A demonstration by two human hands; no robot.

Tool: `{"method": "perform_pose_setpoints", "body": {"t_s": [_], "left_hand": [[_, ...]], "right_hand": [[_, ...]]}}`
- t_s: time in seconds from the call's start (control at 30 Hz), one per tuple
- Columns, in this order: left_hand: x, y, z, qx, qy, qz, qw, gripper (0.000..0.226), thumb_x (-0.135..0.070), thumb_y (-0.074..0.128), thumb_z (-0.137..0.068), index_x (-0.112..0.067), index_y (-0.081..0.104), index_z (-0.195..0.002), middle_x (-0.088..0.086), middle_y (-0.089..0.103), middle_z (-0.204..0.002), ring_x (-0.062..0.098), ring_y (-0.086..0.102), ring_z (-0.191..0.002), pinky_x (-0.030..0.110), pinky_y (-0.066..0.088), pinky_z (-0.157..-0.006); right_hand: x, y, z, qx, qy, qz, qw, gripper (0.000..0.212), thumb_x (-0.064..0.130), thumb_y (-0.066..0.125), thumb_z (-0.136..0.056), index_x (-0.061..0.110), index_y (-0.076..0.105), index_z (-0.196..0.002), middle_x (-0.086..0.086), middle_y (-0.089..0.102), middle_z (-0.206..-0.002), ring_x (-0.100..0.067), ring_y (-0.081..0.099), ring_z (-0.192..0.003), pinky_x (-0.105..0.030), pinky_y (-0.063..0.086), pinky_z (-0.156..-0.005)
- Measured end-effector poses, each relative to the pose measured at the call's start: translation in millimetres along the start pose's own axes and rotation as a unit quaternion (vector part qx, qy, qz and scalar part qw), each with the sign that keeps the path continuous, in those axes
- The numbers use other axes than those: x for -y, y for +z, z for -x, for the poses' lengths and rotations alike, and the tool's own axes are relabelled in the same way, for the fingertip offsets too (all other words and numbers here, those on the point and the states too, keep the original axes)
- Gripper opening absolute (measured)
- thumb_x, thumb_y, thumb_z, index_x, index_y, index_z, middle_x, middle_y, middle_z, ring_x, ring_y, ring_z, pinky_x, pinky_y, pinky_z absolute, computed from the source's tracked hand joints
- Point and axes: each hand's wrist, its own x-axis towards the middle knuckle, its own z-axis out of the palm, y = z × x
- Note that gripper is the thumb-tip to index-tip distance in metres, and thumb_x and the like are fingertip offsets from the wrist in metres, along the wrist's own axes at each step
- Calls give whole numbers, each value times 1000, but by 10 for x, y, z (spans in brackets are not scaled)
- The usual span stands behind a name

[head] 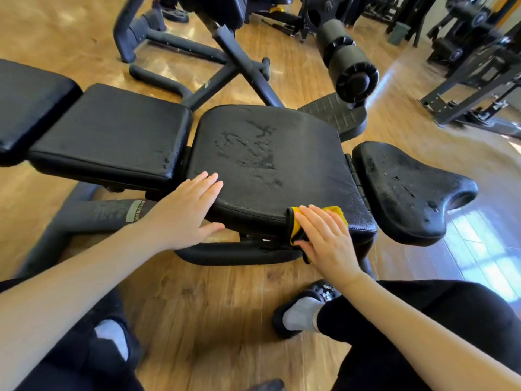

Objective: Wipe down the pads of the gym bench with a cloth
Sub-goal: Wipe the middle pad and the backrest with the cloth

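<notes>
A black gym bench lies across the view with several pads. The middle pad shows wet streaks on top. My right hand presses a yellow and black cloth flat against this pad's near edge, fingers straight. On the same pad's near left corner rests my left hand, fingers straight, thumb under the edge. The left pad looks dry apart from its right edge. A saddle-shaped pad at the right carries scattered droplets.
Black roller pads and a ribbed footplate stand behind the bench. The bench's frame tubes run below the pads. My knees and shoes are on the wooden floor. Other gym machines stand at the far right.
</notes>
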Motion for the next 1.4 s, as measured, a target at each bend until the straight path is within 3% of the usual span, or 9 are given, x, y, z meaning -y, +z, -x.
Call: {"method": "perform_pose_setpoints", "body": {"t_s": [0.2, 0.4, 0.53, 0.7, 0.8, 1.0, 1.23, 1.33, 1.4], "left_hand": [[76, 38, -3, 3, 8, 3, 1000, 80, -56, 41, -89, -19, 4, -149, -1, -1, -158, 15, -5, -144, 26, -2, -111], [119, -54, 18, 28, -6, -31, 999, 86, -59, 42, -88, -15, 0, -149, 2, -4, -158, 19, -8, -144, 32, -2, -114], [349, -149, 103, 24, -104, -136, 985, 95, -62, 43, -86, -7, -4, -148, 13, -9, -157, 31, -11, -143, 46, -3, -115], [617, -151, 162, 10, -204, -95, 974, 107, -66, 50, -79, -3, -3, -147, 18, -7, -156, 35, -7, -143, 50, 3, -114], [667, -105, 190, 7, -200, -96, 975, 109, -64, 54, -78, -3, -5, -147, 18, -5, -156, 36, -6, -143, 49, 4, -114], [716, -133, 233, 14, -181, -90, 979, 104, -57, 56, -82, -6, -7, -147, 16, -6, -156, 33, -7, -143, 47, 2, -115], [750, -126, 230, 10, -176, -81, 981, 104, -58, 58, -80, -8, -4, -148, 14, -7, -157, 32, -7, -144, 45, 2, -115], [749, -111, 232, 4, -179, -81, 981, 104, -57, 59, -80, -8, -3, -148, 14, -6, -157, 32, -7, -144, 45, 2, -115], [746, -116, 237, 5, -175, -81, 981, 103, -56, 58, -81, -7, -3, -148, 15, -6, -157, 32, -7, -143, 45, 1, -115]], "right_hand": [[215, -55, -185, 37, -19, -14, 999, 47, 23, 53, -83, 8, 46, -127, -9, 60, -125, -22, 46, -123, -36, 32, -107], [990, 157, -861, 90, -43, 24, 995, 67, 35, 77, -67, 8, 55, -123, -5, 63, -122, -20, 59, -115, -33, 45, -97], [1054, 96, -944, 125, -31, 30, 991, 75, 46, 73, -69, 11, 48, -130, -5, 58, -129, -21, 55, -119, -36, 44, -99], [888, -32, -815, 169, -45, 52, 983, 87, 48, 77, -62, 12, 45, -133, -6, 54, -133, -25, 54, -121, -40, 43, -100], [1067, 106, -1012, 177, -28, 73, 981, 83, 45, 80, -60, 6, 50, -128, -9, 60, -125, -26, 58, -115, -39, 47, -95], [1506, 317, -1497, 199, -21, 71, 977, 75, 43, 68, -76, 5, 40, -135, -9, 52, -134, -25, 48, -126, -37, 41, -102], [1224, 105, -1194, 190, -37, 25, 981, 79, 37, 82, -60, 10, 52, -127, -5, 58, -129, -24, 57, -118, -38, 46, -96], [1267, 126, -1351, 201, -27, -2, 979, 69, 38, 73, -73, 10, 48, -131, -6, 53, -135, -23, 50, -125, -37, 40, -102], [1326, 171, -1569, 235, -10, -67, 970, 62, 39, 53, -89, 12, 31, -141, -4, 33, -149, -21, 28, -139, -36, 24, -113]]}}
